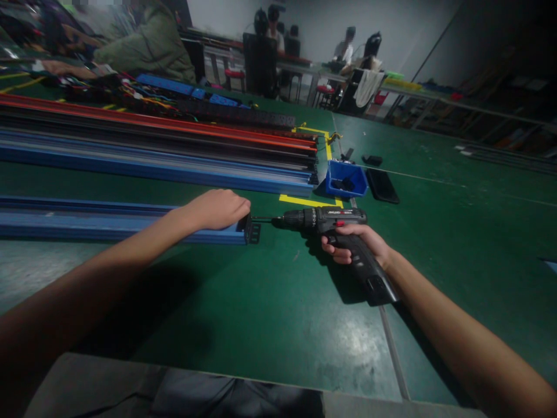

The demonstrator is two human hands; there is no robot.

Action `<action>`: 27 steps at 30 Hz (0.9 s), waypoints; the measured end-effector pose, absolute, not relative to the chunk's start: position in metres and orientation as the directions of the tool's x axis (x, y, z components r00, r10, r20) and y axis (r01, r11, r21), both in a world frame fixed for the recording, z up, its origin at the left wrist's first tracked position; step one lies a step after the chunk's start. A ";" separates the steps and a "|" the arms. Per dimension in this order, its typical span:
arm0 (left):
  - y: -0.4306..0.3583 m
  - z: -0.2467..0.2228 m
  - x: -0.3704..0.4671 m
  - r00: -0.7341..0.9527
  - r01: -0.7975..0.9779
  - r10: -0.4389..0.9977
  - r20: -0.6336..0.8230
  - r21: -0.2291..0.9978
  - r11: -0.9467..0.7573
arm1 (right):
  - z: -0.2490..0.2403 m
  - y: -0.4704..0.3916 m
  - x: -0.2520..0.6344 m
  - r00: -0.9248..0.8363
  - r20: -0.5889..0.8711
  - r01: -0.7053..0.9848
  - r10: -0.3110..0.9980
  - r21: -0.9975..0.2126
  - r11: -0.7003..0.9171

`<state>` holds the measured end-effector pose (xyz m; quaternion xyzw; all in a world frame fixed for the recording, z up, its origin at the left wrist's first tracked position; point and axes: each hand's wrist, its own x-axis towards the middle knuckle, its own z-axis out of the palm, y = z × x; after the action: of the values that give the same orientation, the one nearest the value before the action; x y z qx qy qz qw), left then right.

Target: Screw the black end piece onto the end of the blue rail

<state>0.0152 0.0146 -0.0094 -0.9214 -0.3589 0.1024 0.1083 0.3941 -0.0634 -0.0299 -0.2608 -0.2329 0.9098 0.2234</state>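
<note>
My right hand (354, 238) is wrapped round the grip of a black cordless drill (343, 217), which points left. Its long thin bit (265, 219) reaches the end of a blue metal profile (108, 223) lying on the green table. A black end cap (249, 229) with a slotted tab sits at that end. My left hand (220, 209) is closed over the profile beside the cap, with the fingertips hidden behind it. Whether the bit tip sits in a screw I cannot tell.
Several blue, black and orange profiles (174, 151) lie behind. Right of them stand a blue bin (348, 180) with small black parts and a flat dark object (382, 186). Yellow tape (304, 201) marks the green table (243, 313). A co-worker's sleeve (143, 46) shows at the back left, near wires.
</note>
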 end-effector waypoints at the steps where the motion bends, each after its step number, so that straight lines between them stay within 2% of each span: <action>1: 0.015 -0.009 0.015 0.721 0.639 0.684 -0.112 -0.276 -0.718 | -0.030 -0.063 0.394 -0.765 -0.369 -0.286 0.528 -0.540 -0.792; 10: 0.015 -0.011 0.015 0.727 0.640 0.680 -0.094 -0.267 -0.721 | -0.026 -0.064 0.391 -0.770 -0.368 -0.289 0.521 -0.527 -0.799; 23: 0.016 -0.012 0.014 0.748 0.592 0.654 -0.114 -0.331 -0.735 | -0.027 -0.065 0.391 -0.759 -0.377 -0.296 0.531 -0.527 -0.797; 27: 0.015 -0.010 0.015 0.746 0.607 0.659 -0.100 -0.305 -0.734 | -0.027 -0.065 0.391 -0.756 -0.383 -0.296 0.531 -0.524 -0.798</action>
<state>0.0148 0.0151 -0.0098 -0.9255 -0.3420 0.1011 0.1274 0.3915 -0.0648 -0.0272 -0.2654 -0.2217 0.9104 0.2273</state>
